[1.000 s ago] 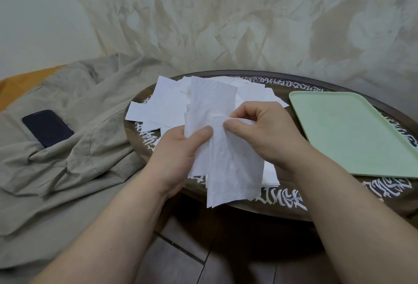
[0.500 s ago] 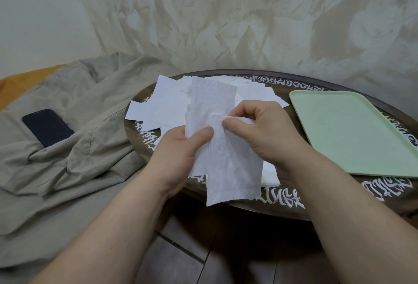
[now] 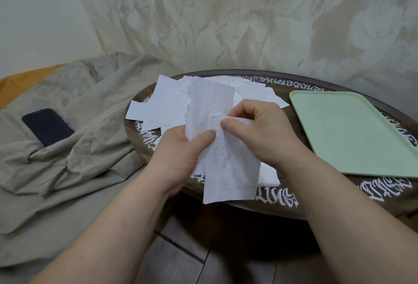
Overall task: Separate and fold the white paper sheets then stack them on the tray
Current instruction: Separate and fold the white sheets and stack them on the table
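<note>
Both hands hold a white paper sheet (image 3: 228, 166) above the near edge of the round dark tabletop (image 3: 316, 206). The left hand (image 3: 181, 154) grips the sheet's left side, thumb pressed on its front, the other fingers hidden behind the paper. The right hand (image 3: 260, 134) pinches a top corner of the sheet between thumb and curled fingers (image 3: 239, 111). The sheet hangs down past the tabletop's near rim. Behind the hands, a loose pile of white sheets (image 3: 167, 105) lies spread on the tabletop. A pale green tray (image 3: 352, 134) rests on the tabletop to the right of the pile. Left of the tabletop lies a crumpled beige cloth (image 3: 79, 125) with a dark phone (image 3: 47, 126) on it.
</note>
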`<state>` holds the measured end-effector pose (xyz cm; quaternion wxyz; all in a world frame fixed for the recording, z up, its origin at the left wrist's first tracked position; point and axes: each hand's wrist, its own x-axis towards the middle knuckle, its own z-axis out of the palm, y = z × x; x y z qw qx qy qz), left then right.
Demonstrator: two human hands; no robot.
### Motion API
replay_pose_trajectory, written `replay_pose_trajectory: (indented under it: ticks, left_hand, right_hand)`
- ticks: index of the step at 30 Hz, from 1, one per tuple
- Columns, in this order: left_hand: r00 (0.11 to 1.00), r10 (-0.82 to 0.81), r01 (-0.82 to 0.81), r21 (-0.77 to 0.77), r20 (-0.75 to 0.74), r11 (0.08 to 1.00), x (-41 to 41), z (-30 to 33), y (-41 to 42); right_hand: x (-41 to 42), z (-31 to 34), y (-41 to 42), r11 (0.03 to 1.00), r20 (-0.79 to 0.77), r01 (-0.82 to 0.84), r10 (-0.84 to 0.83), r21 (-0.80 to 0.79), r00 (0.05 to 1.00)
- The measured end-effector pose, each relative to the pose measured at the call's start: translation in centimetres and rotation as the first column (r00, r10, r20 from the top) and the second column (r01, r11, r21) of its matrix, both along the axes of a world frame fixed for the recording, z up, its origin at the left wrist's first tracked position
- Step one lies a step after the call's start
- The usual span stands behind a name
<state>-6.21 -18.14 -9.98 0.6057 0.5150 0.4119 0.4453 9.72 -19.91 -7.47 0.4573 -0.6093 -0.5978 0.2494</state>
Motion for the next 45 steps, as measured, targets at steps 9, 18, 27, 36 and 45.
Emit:
replay_pose_trajectory:
  ticks: [9, 18, 27, 36, 45]
  left_hand:
    - [0.999, 0.038, -0.037, 0.027, -0.014, 0.999, -0.3, 0.3, 0.0]
    - [0.993, -0.010, 0.018, -0.066, 0.119, 0.998, -0.5, 0.7, 0.2]
    - [0.997, -0.070, 0.074, -0.081, 0.043, 0.994, -0.4, 0.4, 0.1]
    - [0.965, -0.072, 0.125, -0.202, 0.252, 0.971, -0.5, 0.7, 0.4]
    - [0.953, -0.050, 0.128, -0.245, 0.300, 0.961, -0.3, 0.9, 0.3]
  right_hand:
    - [0.3, 0.1, -0.1, 0.996, 0.241, -0.045, 0.025, 0.076, 0.970]
    - [1.0, 0.6, -0.8, 0.992, -0.375, -0.125, 0.104, -0.034, 0.921]
    - [0.6, 0.0, -0.4, 0.987, -0.547, -0.126, 0.053, -0.096, 0.836]
    - [0.4, 0.6, -1.2, 0.971, -0.401, -0.233, 0.195, -0.049, 0.895]
    - [0.8, 0.1, -0.4, 0.970, -0.515, -0.240, 0.183, -0.045, 0.837]
